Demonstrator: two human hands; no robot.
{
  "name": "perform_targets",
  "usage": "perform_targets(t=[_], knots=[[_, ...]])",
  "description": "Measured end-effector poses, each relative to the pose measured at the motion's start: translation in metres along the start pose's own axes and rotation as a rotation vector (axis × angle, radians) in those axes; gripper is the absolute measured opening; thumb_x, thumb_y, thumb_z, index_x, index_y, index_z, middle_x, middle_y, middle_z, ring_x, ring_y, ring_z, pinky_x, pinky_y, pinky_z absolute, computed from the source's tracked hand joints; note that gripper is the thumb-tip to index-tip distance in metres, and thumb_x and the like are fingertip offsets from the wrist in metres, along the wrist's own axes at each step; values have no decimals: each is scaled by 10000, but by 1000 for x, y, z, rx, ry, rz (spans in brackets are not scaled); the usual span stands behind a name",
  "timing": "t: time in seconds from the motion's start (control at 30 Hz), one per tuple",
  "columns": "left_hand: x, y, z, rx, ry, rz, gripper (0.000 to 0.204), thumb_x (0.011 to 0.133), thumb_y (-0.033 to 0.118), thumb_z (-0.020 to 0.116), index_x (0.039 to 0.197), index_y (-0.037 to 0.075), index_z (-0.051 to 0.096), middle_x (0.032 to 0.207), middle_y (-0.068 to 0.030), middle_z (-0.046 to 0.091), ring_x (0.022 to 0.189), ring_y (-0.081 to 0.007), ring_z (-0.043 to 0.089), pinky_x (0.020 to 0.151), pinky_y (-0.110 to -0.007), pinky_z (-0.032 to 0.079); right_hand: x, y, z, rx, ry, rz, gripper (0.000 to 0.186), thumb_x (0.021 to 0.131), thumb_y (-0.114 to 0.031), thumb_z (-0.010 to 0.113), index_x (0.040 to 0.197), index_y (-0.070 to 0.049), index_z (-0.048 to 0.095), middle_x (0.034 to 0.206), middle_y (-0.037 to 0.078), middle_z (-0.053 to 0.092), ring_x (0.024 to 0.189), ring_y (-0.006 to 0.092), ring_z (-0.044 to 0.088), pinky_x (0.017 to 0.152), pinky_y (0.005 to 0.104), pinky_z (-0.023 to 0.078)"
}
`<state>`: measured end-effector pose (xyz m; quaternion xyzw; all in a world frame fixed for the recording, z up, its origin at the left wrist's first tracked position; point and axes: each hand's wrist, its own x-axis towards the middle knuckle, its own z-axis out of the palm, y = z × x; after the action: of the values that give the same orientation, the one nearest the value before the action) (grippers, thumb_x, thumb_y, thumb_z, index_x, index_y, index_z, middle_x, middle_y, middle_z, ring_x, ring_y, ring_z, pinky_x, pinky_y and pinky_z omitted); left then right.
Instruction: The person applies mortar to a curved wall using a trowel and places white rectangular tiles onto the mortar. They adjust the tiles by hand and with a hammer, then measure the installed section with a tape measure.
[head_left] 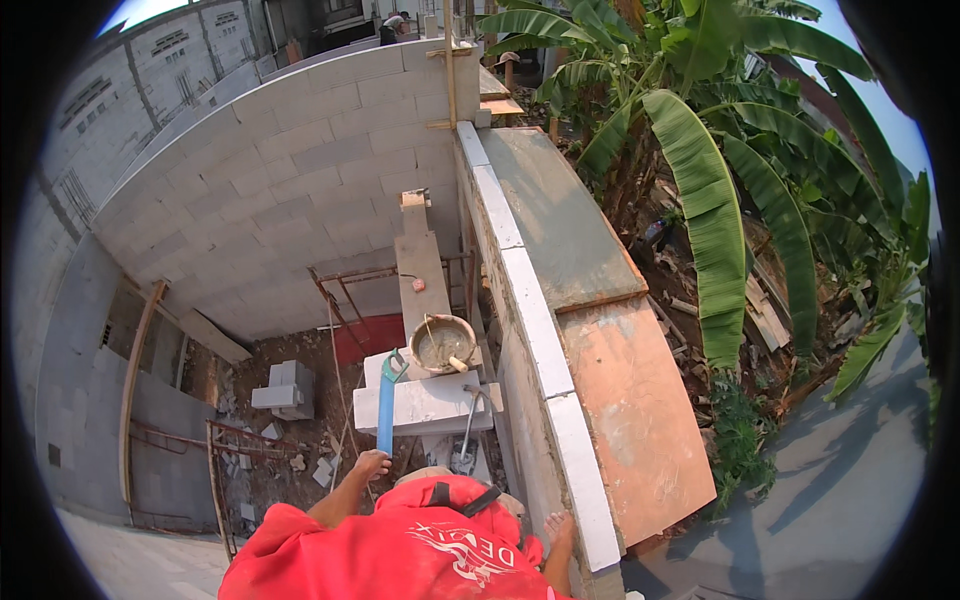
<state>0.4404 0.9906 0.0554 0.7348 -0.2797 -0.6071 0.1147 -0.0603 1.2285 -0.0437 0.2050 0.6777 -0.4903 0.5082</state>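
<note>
My left hand (373, 465) is closed on the lower end of a hand saw with a long blue blade (386, 410). Its green handle (395, 366) points away from me, over white lightweight blocks (425, 405). My right hand (560, 527) lies with fingers stretched out against the top edge of the low block wall (543, 325), holding nothing. Just beyond the blocks sits a round bucket of grey mortar (430, 348), a light tool handle (458, 365) leaning on its rim. A grey metal tool (470, 420) rests at the blocks' right end.
A plank (421, 275) runs away beyond the bucket. Rusty scaffold frames (330, 290) stand around it. More blocks (285, 390) lie on the rubble-strewn ground below, left. Right of the wall are sloping boards (630, 410) and banana plants (710, 220). Another person (392, 28) is far off.
</note>
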Motion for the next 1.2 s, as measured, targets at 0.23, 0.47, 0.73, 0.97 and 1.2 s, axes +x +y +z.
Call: perform_targets(t=[0.23, 0.47, 0.73, 0.97, 1.2], knots=[[-22, -4, -21, 114, 64, -11, 377, 963, 342, 595, 1283, 144, 633, 1123, -55, 719, 862, -207, 677, 773, -426, 495, 27, 9, -7, 588, 34, 138, 723, 990, -517, 462, 1492, -6, 363, 1461, 149, 488, 1336, 288, 502, 1057, 467, 450], [-43, -1, -36, 207, 66, 51, 354, 941, 354, 640, 1221, 138, 660, 1062, -37, 731, 874, -206, 685, 731, -389, 507, 24, -4, 2, 930, 251, 39, 688, 999, -401, 561, 1496, 30, 359, 1497, 175, 458, 1339, 321, 506, 1059, 429, 472], [-52, 28, -29, 363, 21, 134, 310, 930, 322, 669, 1160, 115, 682, 933, -25, 728, 816, -172, 684, 643, -322, 516, 13, -2, 10, 993, 387, -24, 344, 976, -240, 645, 1088, 83, 602, 977, 125, 663, 836, 251, 649, 806, 379, 561], [-54, 64, -10, 517, 34, 228, 388, 939, 318, 656, 1206, 39, 696, 1037, -81, 753, 909, -181, 713, 783, -341, 571, -27, 3, 13, 876, 418, -75, 289, 911, -208, 689, 1098, 8, 643, 865, 68, 613, 773, 185, 613, 712, 314, 540], [-58, 67, 0, 531, -25, 207, 401, 942, 358, 655, 1215, 66, 691, 1040, -47, 738, 892, -177, 697, 753, -317, 548, -63, 51, 28, 625, 256, -147, 253, 881, -191, 680, 1093, -52, 670, 710, 22, 593, 558, 156, 562, 530, 296, 484]])
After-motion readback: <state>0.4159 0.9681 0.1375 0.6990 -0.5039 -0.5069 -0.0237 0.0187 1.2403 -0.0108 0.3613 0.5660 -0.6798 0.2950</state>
